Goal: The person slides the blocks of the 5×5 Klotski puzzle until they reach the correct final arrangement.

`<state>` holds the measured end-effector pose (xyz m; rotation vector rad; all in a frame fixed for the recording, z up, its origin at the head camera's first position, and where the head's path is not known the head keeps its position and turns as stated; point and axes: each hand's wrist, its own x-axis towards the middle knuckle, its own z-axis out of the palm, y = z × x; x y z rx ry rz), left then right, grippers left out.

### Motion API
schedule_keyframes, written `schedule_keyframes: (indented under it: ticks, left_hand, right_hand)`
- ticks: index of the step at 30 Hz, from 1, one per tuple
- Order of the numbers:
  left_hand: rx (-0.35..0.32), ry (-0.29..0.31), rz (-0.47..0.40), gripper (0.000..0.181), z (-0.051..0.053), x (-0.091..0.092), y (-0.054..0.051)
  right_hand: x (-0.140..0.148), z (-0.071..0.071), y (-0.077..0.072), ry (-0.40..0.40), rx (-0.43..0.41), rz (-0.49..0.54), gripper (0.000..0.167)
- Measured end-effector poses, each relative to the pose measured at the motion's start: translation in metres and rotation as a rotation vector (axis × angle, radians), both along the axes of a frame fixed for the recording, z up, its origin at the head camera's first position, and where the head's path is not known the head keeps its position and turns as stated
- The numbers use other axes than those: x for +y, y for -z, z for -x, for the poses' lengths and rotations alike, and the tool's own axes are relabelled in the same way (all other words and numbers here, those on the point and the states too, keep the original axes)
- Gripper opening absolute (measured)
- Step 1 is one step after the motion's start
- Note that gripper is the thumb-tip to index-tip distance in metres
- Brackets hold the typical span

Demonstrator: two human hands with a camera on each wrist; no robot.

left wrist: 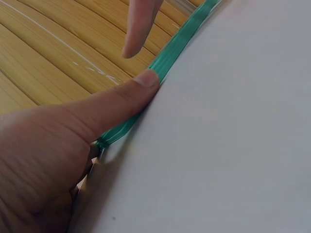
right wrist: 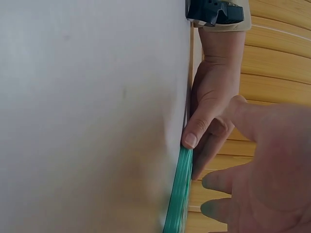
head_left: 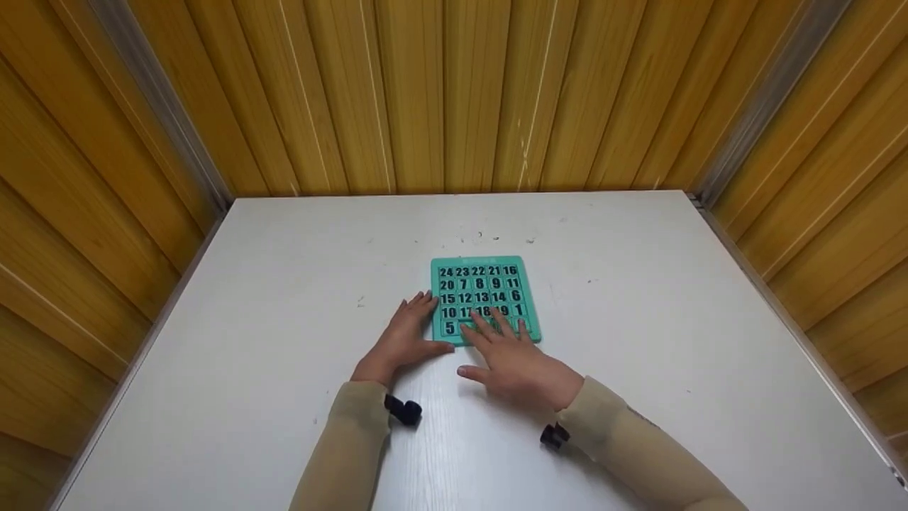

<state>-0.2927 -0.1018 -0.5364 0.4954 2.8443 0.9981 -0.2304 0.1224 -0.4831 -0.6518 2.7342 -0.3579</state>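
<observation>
A teal number sliding puzzle [head_left: 489,284] lies flat on the white table, its square tiles carrying black numbers; the top row reads 24, 23, 22, 21, 16. My left hand [head_left: 404,333] holds the puzzle at its near left corner, fingers along the left side and thumb [left wrist: 131,94] against the front edge. Over the bottom rows, my right hand [head_left: 521,362] spreads its fingers, fingertips at the tiles, thumb held apart. It hides most of the bottom row beyond the 5. In the right wrist view, the right hand [right wrist: 277,165] is above the puzzle's teal edge [right wrist: 179,189].
The white table [head_left: 284,284] has small dark marks beyond the puzzle. Yellow wood-look panels [head_left: 454,99] enclose it at the back and both sides, with grey metal posts [head_left: 170,106] at the corners. Black wrist cameras [head_left: 404,410] sit on both sleeves.
</observation>
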Motion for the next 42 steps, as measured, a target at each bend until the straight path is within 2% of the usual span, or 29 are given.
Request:
schedule_keyframes:
  ticks: [10,18,35,42]
  left_hand:
    - [0.037,0.038,-0.007,0.097,0.001,-0.002,0.002]
    - [0.031,0.033,-0.012,0.097,0.001,-0.001,0.001]
    - [-0.004,0.016,-0.024,0.099,0.000,-0.002,-0.001]
    - [0.008,0.022,-0.030,0.097,0.000,-0.001,0.000]
  right_hand:
    - [-0.015,0.007,0.009,-0.012,-0.002,-0.022,0.080]
    - [-0.006,0.008,0.010,-0.008,0.002,-0.027,0.079]
    - [0.013,0.004,0.003,0.028,-0.015,-0.030,0.079]
    - [0.009,0.011,-0.003,0.035,-0.022,-0.004,0.079]
